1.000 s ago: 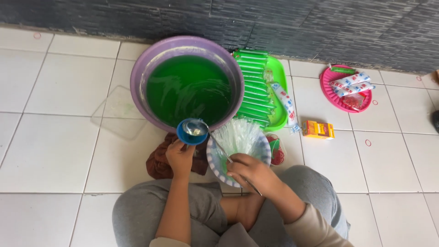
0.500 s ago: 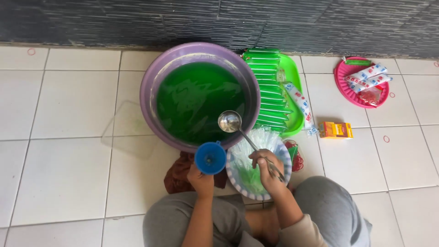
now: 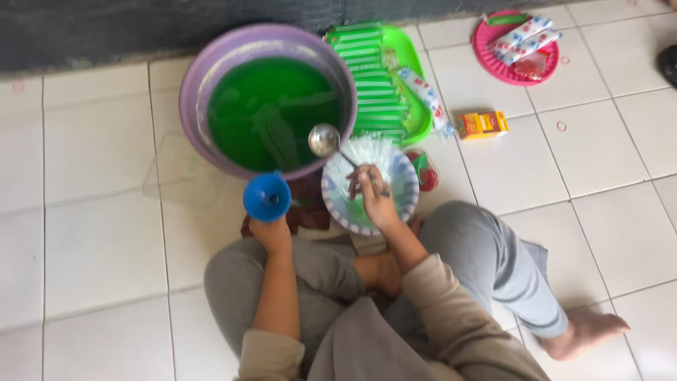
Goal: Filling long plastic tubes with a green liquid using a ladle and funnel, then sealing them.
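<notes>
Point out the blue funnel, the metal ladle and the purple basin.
blue funnel [image 3: 266,197], head view, on its wide mouth.
metal ladle [image 3: 324,140], head view, on its round bowl.
purple basin [image 3: 192,92], head view, on its left rim.

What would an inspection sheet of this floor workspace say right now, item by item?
Surface: white tiled floor.
Job's things: purple basin of green liquid; blue funnel; metal ladle; patterned bowl.
Clutter: green tray of filled green tubes; pink plate with packets; yellow box; clear lid.
Grippers: left hand holds the funnel; right hand holds the ladle over the bowl.
Cables: nothing seen.
Surroundings: dark wall behind the basin.
</notes>
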